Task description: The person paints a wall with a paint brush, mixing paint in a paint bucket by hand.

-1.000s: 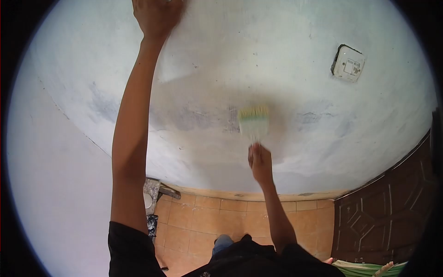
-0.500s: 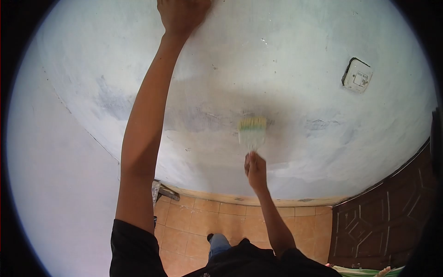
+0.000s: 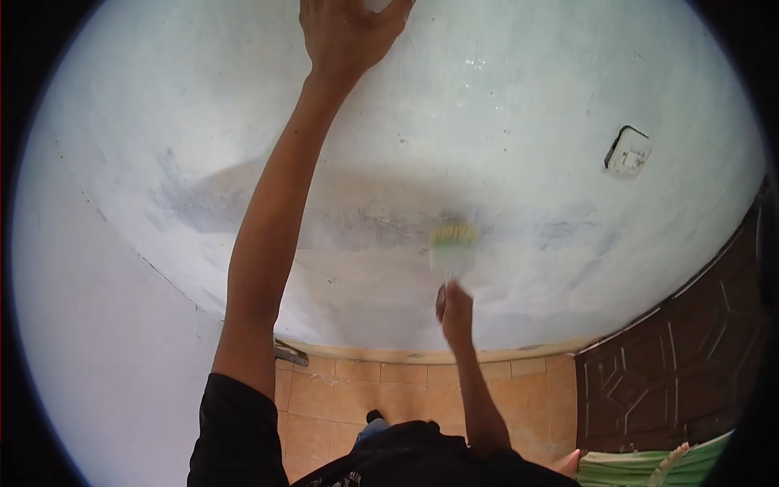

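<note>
A wide paintbrush with pale yellow bristles and a green band is in my right hand, whose fingers are wrapped round its handle. The bristles point up, at a grey, rough patch of the pale wall; motion blurs the brush a little. High on the wall, at the top edge of the view, my left hand rests with its thumb spread away from the fingers. The fingertips are cut off by the frame.
A white switch plate sits in the wall at right. Below it is a dark carved wooden door. Orange tiles cover the floor, with a wooden piece by the wall's foot. Green cloth lies at lower right.
The view has tilted up, so the wall and switch plate appear lower. More of my left hand shows. Against the wall marks, the brush has shifted slightly left.
</note>
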Demonstrator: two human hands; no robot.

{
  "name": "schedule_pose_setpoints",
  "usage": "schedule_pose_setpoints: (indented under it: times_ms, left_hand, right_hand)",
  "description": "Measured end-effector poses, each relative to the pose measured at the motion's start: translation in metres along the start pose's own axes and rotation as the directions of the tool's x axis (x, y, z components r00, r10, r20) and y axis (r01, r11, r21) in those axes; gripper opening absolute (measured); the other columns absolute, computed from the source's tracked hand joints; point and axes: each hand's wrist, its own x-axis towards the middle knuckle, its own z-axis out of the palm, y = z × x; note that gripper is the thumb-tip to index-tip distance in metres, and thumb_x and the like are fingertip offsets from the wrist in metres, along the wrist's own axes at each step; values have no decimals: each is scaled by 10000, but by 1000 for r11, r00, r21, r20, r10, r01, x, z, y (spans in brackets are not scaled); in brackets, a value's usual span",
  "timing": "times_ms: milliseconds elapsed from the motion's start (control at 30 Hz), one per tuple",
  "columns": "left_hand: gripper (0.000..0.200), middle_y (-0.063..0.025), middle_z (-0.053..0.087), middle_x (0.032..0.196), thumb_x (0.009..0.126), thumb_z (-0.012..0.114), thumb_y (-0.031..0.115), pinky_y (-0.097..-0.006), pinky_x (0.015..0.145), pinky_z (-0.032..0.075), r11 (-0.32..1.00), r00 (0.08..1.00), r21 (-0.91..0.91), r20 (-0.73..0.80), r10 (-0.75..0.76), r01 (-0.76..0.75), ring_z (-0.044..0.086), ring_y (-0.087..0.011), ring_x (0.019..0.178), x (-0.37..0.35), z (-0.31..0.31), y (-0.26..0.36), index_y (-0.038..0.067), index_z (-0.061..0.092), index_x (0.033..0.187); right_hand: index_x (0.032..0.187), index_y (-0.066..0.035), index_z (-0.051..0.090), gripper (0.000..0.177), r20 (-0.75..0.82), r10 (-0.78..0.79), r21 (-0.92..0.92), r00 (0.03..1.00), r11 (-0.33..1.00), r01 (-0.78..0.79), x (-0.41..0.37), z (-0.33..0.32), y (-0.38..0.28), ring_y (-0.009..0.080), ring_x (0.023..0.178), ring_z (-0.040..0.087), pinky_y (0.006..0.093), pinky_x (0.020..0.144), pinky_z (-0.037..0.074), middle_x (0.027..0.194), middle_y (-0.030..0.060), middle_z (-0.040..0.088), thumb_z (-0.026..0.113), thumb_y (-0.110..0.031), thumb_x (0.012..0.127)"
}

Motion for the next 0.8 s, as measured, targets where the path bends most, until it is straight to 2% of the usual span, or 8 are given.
schedule_pose_setpoints:
  times_ms: [33,133,300,367,433,567,633,800]
  left_hand:
    - [250,-149,612,1275,830,704,93,-490,1079,354,1000,1000,-23,-15,-5,5,497,-337,1285,0,0,0,61,649,1071]
    - [229,-134,631,1249,825,710,94,-499,1079,352,993,997,-112,-73,29,-37,504,-333,1282,-3,7,-12,70,654,1045]
    - [205,-122,641,1238,823,718,110,-522,1097,328,989,997,-147,-76,-12,1,503,-331,1287,-4,-1,-8,86,654,1016]
    - [197,-122,640,1241,825,719,123,-530,1105,315,989,998,-146,-60,-22,13,500,-334,1289,-4,-2,-6,93,653,1008]
    - [191,-127,633,1251,830,719,146,-531,1109,308,989,997,-144,-64,-46,36,492,-339,1295,-1,-3,-5,100,649,1002]
    - [193,-140,617,1272,835,714,148,-526,1109,311,983,998,-178,-22,-56,52,480,-343,1303,-4,-4,-7,100,649,1011]
    - [203,-146,601,1293,839,710,145,-525,1112,311,956,996,-279,13,-90,90,470,-346,1311,-9,-12,-9,102,652,1030]
    - [334,-127,547,1347,828,699,218,-520,1101,325,883,971,-407,147,-189,234,481,-349,1257,-63,-82,-3,127,669,1148]
  right_hand:
    - [652,-131,358,524,5,-178,7,984,984,178,17,7,-23,44,403,267,236,371,199,515,-54,313,380,-487,1036]
    - [661,-137,357,528,7,-92,29,996,995,92,44,15,-80,32,429,232,229,388,193,543,-70,287,385,-516,1027]
    - [605,-132,405,545,-75,-17,-33,997,999,14,20,2,30,52,418,314,236,403,262,483,-56,335,377,-448,1048]
    - [665,-127,432,497,-106,198,31,975,980,-195,-14,7,50,40,415,320,218,384,267,500,-56,354,395,-447,1044]
    - [682,-145,416,495,-105,163,139,981,979,-148,-28,15,27,39,392,265,225,373,214,504,-66,314,426,-510,1016]
    - [710,-127,420,494,-124,-222,-101,967,972,210,15,23,-67,27,438,230,228,396,183,544,-72,294,416,-511,1021]
    - [707,-130,418,508,-129,-188,21,974,981,192,35,31,-100,27,451,224,230,408,173,554,-74,286,400,-529,1020]
    - [633,-162,327,540,-84,-6,20,996,1000,8,26,9,-19,33,442,226,229,413,173,539,-75,280,400,-534,1017]
